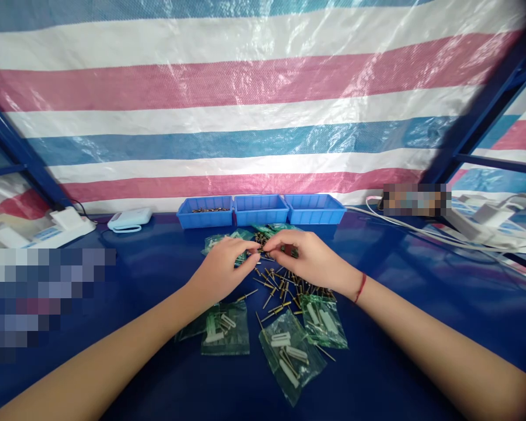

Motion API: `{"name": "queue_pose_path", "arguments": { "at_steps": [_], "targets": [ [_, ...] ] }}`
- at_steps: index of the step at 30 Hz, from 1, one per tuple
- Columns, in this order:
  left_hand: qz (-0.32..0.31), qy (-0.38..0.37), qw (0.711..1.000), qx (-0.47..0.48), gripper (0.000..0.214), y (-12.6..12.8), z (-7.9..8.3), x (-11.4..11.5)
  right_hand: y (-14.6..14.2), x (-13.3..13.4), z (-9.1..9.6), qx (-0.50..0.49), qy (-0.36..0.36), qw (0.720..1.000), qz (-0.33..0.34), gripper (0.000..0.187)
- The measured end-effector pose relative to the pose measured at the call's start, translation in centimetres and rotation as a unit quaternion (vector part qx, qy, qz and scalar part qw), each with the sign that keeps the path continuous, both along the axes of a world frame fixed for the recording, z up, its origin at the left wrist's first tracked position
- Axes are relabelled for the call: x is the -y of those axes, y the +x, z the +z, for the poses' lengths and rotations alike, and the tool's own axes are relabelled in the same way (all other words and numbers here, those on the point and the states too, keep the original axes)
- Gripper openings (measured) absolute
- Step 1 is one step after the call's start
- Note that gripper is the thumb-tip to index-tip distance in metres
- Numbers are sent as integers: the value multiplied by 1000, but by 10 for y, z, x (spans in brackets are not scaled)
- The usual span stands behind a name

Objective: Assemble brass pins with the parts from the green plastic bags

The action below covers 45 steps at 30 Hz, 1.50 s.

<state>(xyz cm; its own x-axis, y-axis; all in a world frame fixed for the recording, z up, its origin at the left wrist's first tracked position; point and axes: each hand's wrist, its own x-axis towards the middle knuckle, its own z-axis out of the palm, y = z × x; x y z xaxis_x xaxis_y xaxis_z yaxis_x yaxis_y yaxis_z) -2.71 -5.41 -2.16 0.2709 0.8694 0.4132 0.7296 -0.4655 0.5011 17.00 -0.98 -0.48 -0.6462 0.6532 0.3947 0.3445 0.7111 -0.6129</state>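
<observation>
My left hand (223, 266) and my right hand (309, 257) meet over a pile of small brass pins (284, 289) on the dark blue table. Both hands have their fingertips pinched together around something small, likely pins, too small to make out. Closer to me lie three green clear bags (291, 354) with white plastic parts and pins inside. More green bags (219, 241) lie behind my hands. A red string circles my right wrist.
Three blue plastic bins (260, 210) stand in a row at the table's back edge; the left one holds small dark parts. A white device (129, 220) sits back left, white cables (421, 231) and adapters back right. A striped tarp hangs behind.
</observation>
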Motion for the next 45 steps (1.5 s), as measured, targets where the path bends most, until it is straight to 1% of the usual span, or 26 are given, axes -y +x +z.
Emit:
{"name": "queue_pose_path", "arguments": {
  "at_steps": [2,3,5,7,9,11,14,17,20,23,27,32,36,38,40,43,45],
  "targets": [
    [-8,-41,998,39,25,2,2,2,-4,3,1,-78,-95,992,3,12],
    [-12,-59,996,60,24,2,3,3,-5,4,1,-110,-131,985,8,9],
    [-12,-80,993,90,22,3,5,4,-7,6,1,-154,-176,972,14,6],
    [-6,-78,992,100,20,4,6,4,-9,8,0,-168,-195,966,9,6],
    [2,-65,993,98,21,3,6,3,-11,10,0,-156,-198,968,7,9],
    [13,-55,993,99,24,3,6,4,-13,13,-1,-145,-186,972,13,12],
    [22,-55,992,107,26,3,6,4,-15,15,-2,-160,-175,971,16,14],
    [6,-68,989,134,30,2,6,3,-15,12,-3,-180,-190,965,4,15],
    [-16,-77,983,169,34,1,5,2,-14,9,-3,-174,-206,963,-16,18],
    [-23,-79,980,180,34,-1,5,1,-13,8,-5,-171,-225,959,-36,21],
    [-22,-96,972,213,27,0,2,1,-15,9,-7,-198,-239,950,-33,21],
    [-42,-127,948,290,16,4,0,0,-14,8,-7,-225,-211,951,-8,17],
    [-28,-109,947,302,15,6,0,0,-14,8,-8,-229,-223,947,-9,20],
    [-23,-94,950,296,15,5,0,-1,-14,8,-9,-229,-209,950,-19,20],
    [-20,-94,954,284,17,5,-1,-1,-15,9,-9,-226,-155,961,-37,20],
    [-24,-120,957,262,26,7,-3,0,-14,13,-9,-175,-3,982,-77,23],
    [-40,-136,955,261,32,8,-4,-1,-14,16,-7,-125,102,983,-89,25]
  ]
}}
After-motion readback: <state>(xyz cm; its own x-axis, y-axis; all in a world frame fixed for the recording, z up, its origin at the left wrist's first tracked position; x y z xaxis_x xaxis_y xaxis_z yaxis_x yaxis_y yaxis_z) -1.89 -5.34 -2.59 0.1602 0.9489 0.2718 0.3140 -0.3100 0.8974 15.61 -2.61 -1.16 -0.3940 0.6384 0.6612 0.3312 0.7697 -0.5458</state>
